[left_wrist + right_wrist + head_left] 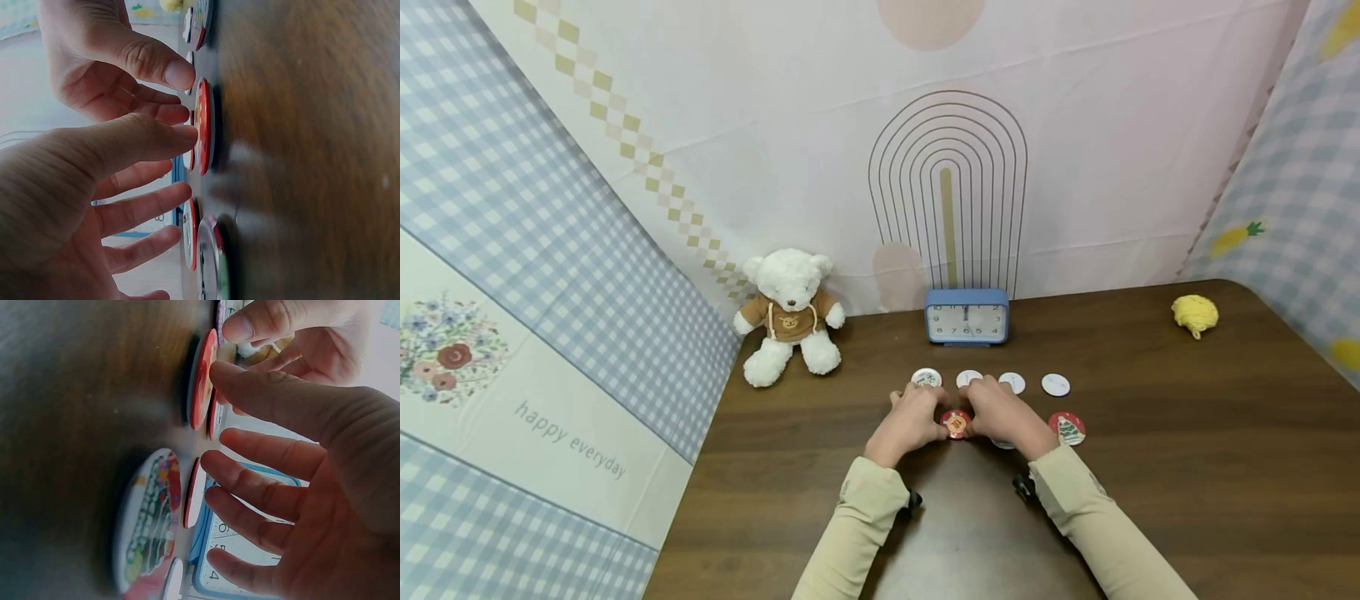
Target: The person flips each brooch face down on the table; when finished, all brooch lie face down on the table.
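The left hand point(910, 421) and the right hand point(1011, 417) face each other across one round red badge point(956, 423). The badge lies flat on the brown table point(955, 542), in the gap between the two hands. Left hand: the fingers are spread and loosely bent, set apart from the thumb; the thumb tip overlaps the badge edge in the left wrist view. Right hand: the fingers are likewise spread and relaxed, and the thumb tip overlaps the opposite edge in the right wrist view. Neither hand is seen gripping the badge; whether the thumbs touch it cannot be told.

A badge with a tree picture point(1067, 428) lies just to the right of the right hand. A partly covered badge point(1002, 444) shows under the right hand. A printed white disc point(927, 377) lies just beyond the left hand. A second white disc point(968, 377) and a third white disc point(1013, 382) lie just beyond the right hand; a fourth white disc point(1056, 384) lies beyond it and to its right.

The blue clock point(967, 317) stands beyond both hands. The teddy bear point(792, 317) sits beyond the left hand, to its left. The yellow yarn ball point(1195, 314) lies well to the right of the right hand.
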`<state>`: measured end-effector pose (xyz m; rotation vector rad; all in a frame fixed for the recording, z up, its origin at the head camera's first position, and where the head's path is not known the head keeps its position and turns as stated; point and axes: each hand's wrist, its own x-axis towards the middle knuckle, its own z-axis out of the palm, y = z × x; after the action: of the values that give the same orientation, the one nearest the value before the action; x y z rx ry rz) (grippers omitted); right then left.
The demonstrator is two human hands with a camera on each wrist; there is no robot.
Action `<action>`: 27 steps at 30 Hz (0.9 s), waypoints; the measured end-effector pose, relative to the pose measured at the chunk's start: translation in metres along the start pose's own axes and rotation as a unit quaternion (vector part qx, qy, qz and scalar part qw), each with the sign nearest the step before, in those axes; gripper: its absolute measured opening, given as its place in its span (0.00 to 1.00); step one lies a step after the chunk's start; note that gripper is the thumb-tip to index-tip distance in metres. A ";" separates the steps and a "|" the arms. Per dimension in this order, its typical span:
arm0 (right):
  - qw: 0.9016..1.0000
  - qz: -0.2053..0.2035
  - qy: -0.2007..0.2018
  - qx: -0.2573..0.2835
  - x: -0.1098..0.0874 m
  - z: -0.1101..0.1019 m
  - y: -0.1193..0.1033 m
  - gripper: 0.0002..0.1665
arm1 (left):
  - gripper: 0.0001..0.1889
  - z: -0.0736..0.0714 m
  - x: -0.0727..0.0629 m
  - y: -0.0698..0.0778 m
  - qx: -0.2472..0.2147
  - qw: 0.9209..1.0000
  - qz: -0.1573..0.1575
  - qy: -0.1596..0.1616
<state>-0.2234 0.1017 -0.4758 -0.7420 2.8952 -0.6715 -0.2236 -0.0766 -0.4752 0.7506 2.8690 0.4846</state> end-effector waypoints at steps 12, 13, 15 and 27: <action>1.000 -0.003 0.000 -0.011 -0.003 0.008 0.002 0.18 | 0.17 0.003 0.000 0.004 0.026 1.000 0.009 0.008; 1.000 -0.006 0.002 -0.011 -0.003 0.008 0.002 0.17 | 0.17 0.003 0.000 0.004 0.032 0.999 0.011 0.008; 1.000 -0.012 0.002 -0.009 -0.003 0.008 0.002 0.17 | 0.16 0.003 -0.001 0.004 0.044 0.999 0.016 0.005; 0.998 -0.059 0.015 0.019 -0.005 0.006 0.003 0.15 | 0.12 0.003 -0.004 0.007 0.090 0.995 0.037 -0.002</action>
<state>-0.2194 0.1034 -0.4825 -0.9126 2.8739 -0.7544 -0.2164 -0.0717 -0.4752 0.8882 2.9177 0.2330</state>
